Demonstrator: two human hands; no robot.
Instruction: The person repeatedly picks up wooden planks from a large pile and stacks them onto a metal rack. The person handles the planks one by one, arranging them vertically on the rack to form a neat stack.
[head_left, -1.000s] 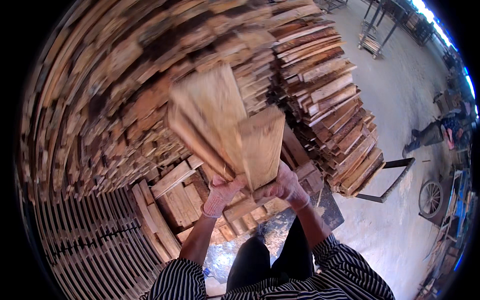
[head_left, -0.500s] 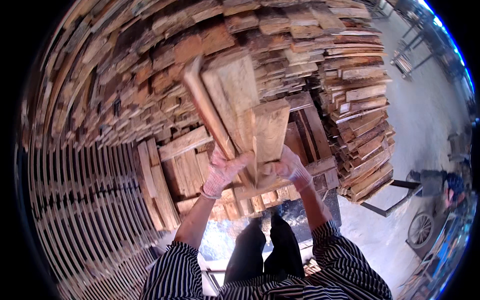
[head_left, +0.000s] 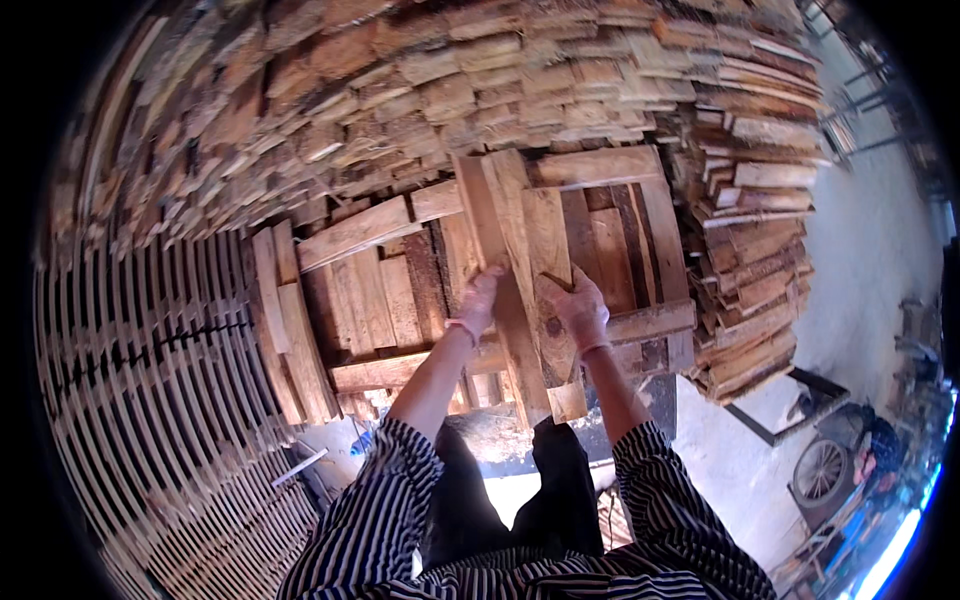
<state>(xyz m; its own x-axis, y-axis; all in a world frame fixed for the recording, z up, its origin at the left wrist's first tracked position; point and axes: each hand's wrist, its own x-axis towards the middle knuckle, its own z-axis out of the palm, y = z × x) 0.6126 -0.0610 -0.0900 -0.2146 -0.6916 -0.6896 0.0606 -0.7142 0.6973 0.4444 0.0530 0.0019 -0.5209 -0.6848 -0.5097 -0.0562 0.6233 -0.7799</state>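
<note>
Between my gloved hands is a small bunch of wooden boards (head_left: 522, 270), held lengthwise with its near end toward me. My left hand (head_left: 478, 300) grips the bunch from its left side, thumb on top. On the other side my right hand (head_left: 577, 312) is closed round the right edge, its thumb also on top. The undersides of the boards and most of my fingers are hidden. Beneath the bunch lies a layer of planks (head_left: 372, 300), edged by crosswise boards (head_left: 355, 232) and lengthwise boards (head_left: 305, 350).
A tall stack of rough boards (head_left: 420, 90) rises behind the layer. More stacked boards (head_left: 755, 250) stand at the right. Evenly spaced slats (head_left: 160, 380) fill the left. At the far right are a black metal frame (head_left: 790, 405), a spoked wheel (head_left: 822, 468) and grey floor (head_left: 860, 250).
My hands have lowered the boards toward the plank layer. The boards, spread and tilted up before, now lie flatter and closer together. My view has shifted slightly.
</note>
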